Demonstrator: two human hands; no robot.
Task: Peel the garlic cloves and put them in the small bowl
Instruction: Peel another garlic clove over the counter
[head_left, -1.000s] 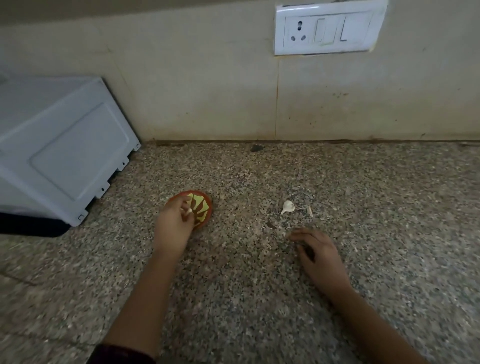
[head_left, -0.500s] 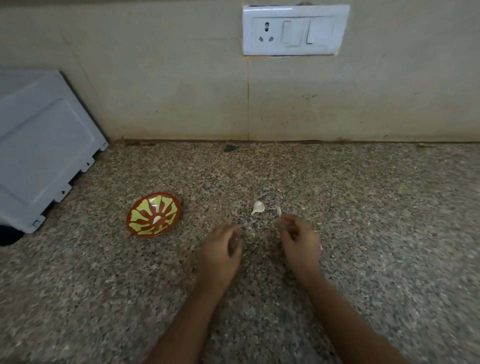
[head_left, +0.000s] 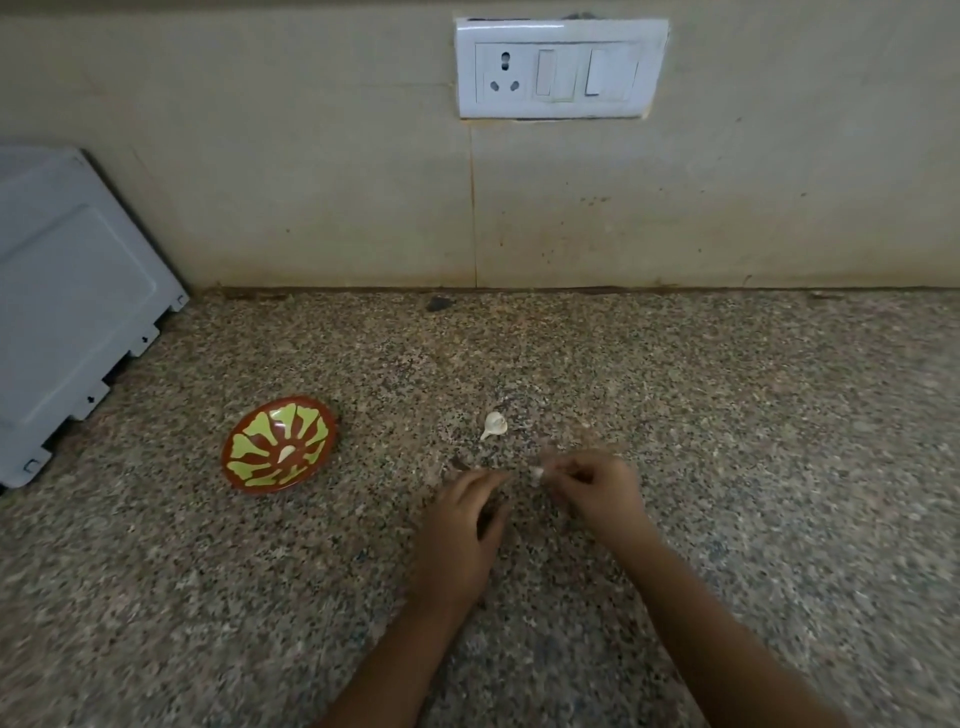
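The left hand (head_left: 462, 525) has come back from the small bowl (head_left: 260, 487), where one peeled clove (head_left: 287, 454) now lies, and hovers loosely curled and empty. The right hand (head_left: 597, 488) has lifted off the desk (head_left: 727, 415) and pinches a small pale piece (head_left: 536, 472); whether it is clove or skin I cannot tell. Another clove (head_left: 493, 425) waits just beyond, toward the desk's back edge, so the next peel seems to be starting.

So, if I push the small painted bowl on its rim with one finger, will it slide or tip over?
The bowl is shallow and looks tilted rather than level, so a push down on the rim would probably rock it. It holds only one clove, so it is likely light and may slide on the smooth-looking stone counter.
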